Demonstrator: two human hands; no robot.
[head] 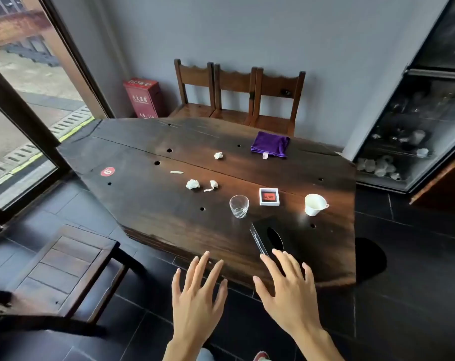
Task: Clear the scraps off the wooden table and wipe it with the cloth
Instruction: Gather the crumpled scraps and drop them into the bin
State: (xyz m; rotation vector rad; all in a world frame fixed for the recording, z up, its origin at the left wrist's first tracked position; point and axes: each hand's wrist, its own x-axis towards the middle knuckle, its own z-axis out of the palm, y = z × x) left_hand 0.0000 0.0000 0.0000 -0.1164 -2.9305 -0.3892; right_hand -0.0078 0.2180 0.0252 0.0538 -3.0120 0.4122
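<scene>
Scraps: four crumpled white paper bits are lying mid-counter, one [218, 155] near the cloth, a twisted strip [177, 172], a wad [192, 184] and a tailed piece [212, 185] just beside it.
Cloth: a folded purple cloth [270, 144] is sitting at the far edge, well apart from both hands.
Counter: the dark wooden counter [148, 204] is showing drilled holes and a red number-6 sticker [107, 171]; it is carrying a glass tumbler [239, 206], a white-framed red box [269, 196], a white cup [315, 204] and a black tissue box [269, 237].
Hands: the left hand [197, 295] and right hand [289, 290] are hovering released, fingers spread, grasping nothing, over the near edge.
Room: three wooden chairs [239, 95] are standing against the grey wall, beside a red box [143, 97]; a glass cabinet [416, 121] is standing on the right.
Hard to read: the cabinet contents are looking blurred.
Open room: the left half of the counter is lying bare.
</scene>
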